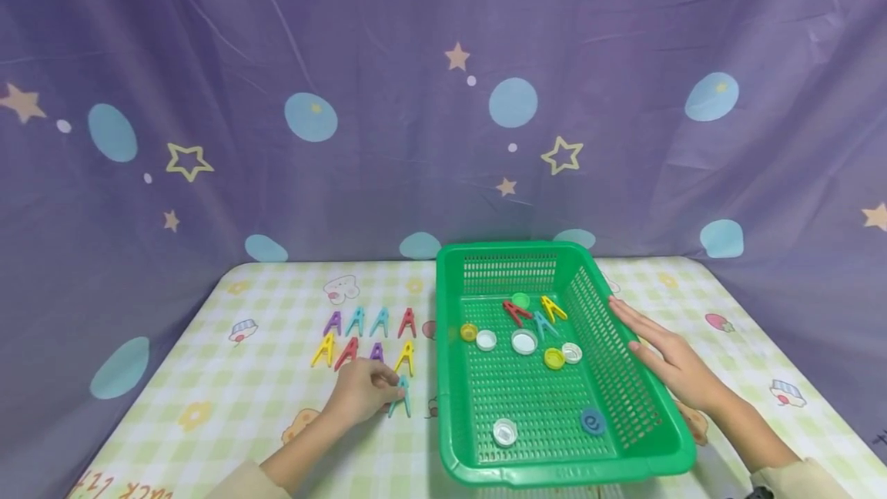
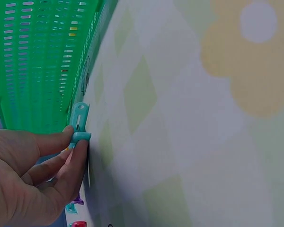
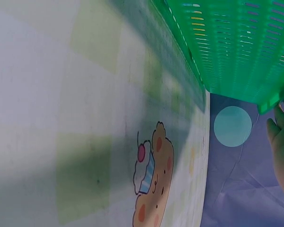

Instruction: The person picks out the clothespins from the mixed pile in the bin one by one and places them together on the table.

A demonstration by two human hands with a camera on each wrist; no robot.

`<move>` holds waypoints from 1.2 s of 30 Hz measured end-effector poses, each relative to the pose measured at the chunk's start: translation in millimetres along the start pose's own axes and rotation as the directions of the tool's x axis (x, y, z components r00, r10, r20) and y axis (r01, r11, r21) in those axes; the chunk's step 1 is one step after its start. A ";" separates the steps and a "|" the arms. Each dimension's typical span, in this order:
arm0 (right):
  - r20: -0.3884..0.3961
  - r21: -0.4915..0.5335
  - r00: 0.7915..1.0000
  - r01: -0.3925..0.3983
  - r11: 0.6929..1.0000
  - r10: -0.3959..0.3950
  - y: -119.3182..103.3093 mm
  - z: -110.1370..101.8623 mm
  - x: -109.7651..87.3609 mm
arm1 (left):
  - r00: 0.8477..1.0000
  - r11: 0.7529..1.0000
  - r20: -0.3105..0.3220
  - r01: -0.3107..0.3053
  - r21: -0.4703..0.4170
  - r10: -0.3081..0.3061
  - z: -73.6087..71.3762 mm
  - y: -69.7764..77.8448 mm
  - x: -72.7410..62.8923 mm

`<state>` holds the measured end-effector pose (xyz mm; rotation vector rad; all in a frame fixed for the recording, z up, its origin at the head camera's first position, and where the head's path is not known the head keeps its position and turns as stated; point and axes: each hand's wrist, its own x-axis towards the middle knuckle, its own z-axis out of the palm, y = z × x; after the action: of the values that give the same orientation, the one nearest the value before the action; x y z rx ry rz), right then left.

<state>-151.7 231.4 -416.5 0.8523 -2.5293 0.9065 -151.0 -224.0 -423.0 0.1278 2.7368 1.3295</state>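
My left hand pinches a teal clothespin between thumb and fingertips, low over the tablecloth and left of the green basket. Just beyond that hand, two rows of clothespins lie on the cloth, among them a purple one, a red one and a yellow one. My right hand rests its extended fingers on the basket's right rim. Inside the basket are a red clothespin, a teal one and a yellow one, with several bottle caps around them.
The caps in the basket include a white one, a yellow one, a clear one and a blue one. A checked tablecloth covers the table. Behind its far edge hangs a purple curtain.
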 end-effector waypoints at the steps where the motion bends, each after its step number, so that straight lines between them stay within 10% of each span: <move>1: -0.001 -0.001 1.000 -0.001 1.000 0.001 0.1 0.1 -0.2 | 1.000 1.000 0.002 0.004 -0.004 -0.004 -0.1 0.0 -0.3; 12: 0.008 -0.005 1.000 -0.024 1.000 0.024 0.0 1.7 -1.9 | 0.999 0.999 0.027 -0.026 0.026 0.025 -13.1 14.0 -1.1; 18: 0.004 0.001 1.000 -0.030 1.000 0.030 -1.7 0.1 -0.1 | 0.997 0.997 -0.060 -0.053 0.050 0.056 -33.7 57.4 20.4; 25: 0.002 -0.004 1.000 -0.027 1.000 0.027 -1.1 -1.2 0.0 | 0.993 0.992 -0.015 -0.114 0.049 0.115 -44.9 120.6 53.5; 36: -0.001 -0.015 1.000 -0.018 1.000 0.018 -0.5 -1.1 0.0 | 0.985 1.000 0.173 0.021 -0.005 -0.020 -3.2 193.3 104.4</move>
<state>-151.3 231.7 -415.5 0.8251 -2.5441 0.8917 -248.5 -95.2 -274.1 0.2041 2.5821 1.2586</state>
